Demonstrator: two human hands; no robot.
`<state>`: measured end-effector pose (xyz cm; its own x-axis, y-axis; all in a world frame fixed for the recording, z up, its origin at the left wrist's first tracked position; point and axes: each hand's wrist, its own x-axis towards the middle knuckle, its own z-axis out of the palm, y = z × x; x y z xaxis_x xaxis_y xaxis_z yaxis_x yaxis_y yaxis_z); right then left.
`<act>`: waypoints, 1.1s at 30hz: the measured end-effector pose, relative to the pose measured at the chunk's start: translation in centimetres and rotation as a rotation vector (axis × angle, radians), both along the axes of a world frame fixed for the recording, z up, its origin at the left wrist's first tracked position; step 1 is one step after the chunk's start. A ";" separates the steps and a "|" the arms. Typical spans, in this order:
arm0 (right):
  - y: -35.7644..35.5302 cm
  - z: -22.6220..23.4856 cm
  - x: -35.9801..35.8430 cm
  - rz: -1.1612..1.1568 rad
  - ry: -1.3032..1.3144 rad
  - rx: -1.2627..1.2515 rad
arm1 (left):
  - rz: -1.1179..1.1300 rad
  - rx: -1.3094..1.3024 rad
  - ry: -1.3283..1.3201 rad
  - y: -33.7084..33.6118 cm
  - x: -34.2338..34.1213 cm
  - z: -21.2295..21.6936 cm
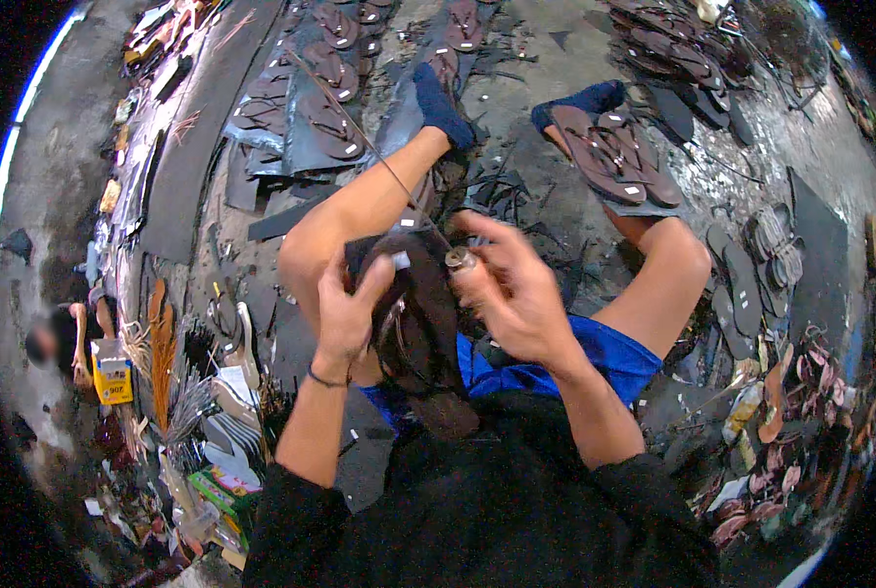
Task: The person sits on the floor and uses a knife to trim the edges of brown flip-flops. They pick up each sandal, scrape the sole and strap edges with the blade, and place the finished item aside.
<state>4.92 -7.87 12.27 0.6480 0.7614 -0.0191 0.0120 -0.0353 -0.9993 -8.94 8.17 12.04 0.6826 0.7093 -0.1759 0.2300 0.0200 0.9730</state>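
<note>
My left hand [345, 304] grips the edge of a dark brown flip-flop [420, 328], which lies lengthwise over my lap. Its thumb presses beside a small white sticker on the sole. My right hand [516, 294], a little smeared by motion, is closed round a short tool handle [463, 267] with a round, metallic-looking end, just right of the flip-flop. From beside that handle a long thin rod [384, 165] slants up and to the left, past my left shin. Whether rod and handle are joined I cannot tell. Part of the flip-flop's far end is hidden by my left hand.
Rows of brown flip-flops [332, 73] lie on dark sheets ahead. A pair [609, 157] rests by my right foot. Dark scraps [502, 196] litter the floor between my legs. Brushes [161, 343] and a yellow box [114, 372] stand at left; more sandals [737, 284] lie right.
</note>
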 end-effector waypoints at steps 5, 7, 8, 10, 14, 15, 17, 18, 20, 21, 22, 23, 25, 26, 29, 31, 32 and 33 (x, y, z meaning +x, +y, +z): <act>-7.3 -1.4 -1.6 -0.130 -0.342 -0.050 | 0.247 -0.368 -0.294 2.5 -0.1 4.2; -9.3 -3.4 -4.2 -0.042 -0.279 -0.089 | 0.268 -0.379 -0.207 2.1 -1.2 4.7; -9.9 -4.0 -5.3 -0.003 -0.245 -0.103 | 0.276 -0.389 -0.162 1.9 -1.7 5.0; -10.8 -4.6 -7.0 0.033 -0.236 -0.052 | 0.332 -0.415 -0.114 2.2 -3.2 3.4; -11.1 -4.9 -7.6 0.032 -0.167 -0.160 | 0.196 -0.183 0.026 0.8 -4.0 3.0; -10.6 -4.8 -7.5 0.006 -0.205 -0.148 | 0.189 -0.164 0.015 0.6 -3.8 3.2; -9.3 -4.2 -6.5 -0.015 -0.296 -0.129 | 0.233 -0.259 -0.071 0.1 -2.9 3.9; -8.6 -3.6 -5.9 -0.032 -0.344 -0.125 | 0.277 -0.374 -0.145 -0.1 -2.2 4.1; -7.3 -2.2 -4.4 -0.022 -0.360 -0.155 | 0.216 -0.337 -0.121 -0.1 -1.9 3.8; -6.8 -1.5 -3.6 -0.015 -0.375 -0.168 | 0.151 -0.302 -0.106 0.0 -2.1 3.6; -6.2 -1.0 -2.9 -0.011 -0.387 -0.185 | 0.123 -0.276 -0.077 0.0 -1.8 3.6; -5.6 -0.5 -2.0 -0.020 -0.397 -0.162 | 0.096 -0.248 -0.048 0.0 -1.6 3.7; -4.7 1.2 -0.3 0.047 -0.378 -0.212 | 0.060 -0.275 -0.048 0.3 -1.5 4.0; -4.4 1.7 0.5 0.070 -0.409 -0.216 | 0.043 -0.285 -0.052 0.3 -1.5 4.1; -3.9 3.0 1.7 0.095 -0.443 -0.188 | 0.079 -0.300 -0.101 0.4 -1.8 3.6; -3.5 3.4 1.9 0.106 -0.451 -0.189 | 0.075 -0.322 -0.114 0.5 -2.0 3.4; -3.3 3.6 1.9 0.107 -0.445 -0.193 | 0.075 -0.319 -0.091 0.4 -2.0 3.6; -3.1 3.8 2.0 0.109 -0.439 -0.196 | 0.076 -0.316 -0.067 0.2 -1.9 3.8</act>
<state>6.90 -11.01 16.04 0.5435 0.8347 0.0886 0.4450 -0.1970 -0.8736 -10.82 8.41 15.87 0.6476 0.6760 -0.3517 0.1515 0.3381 0.9288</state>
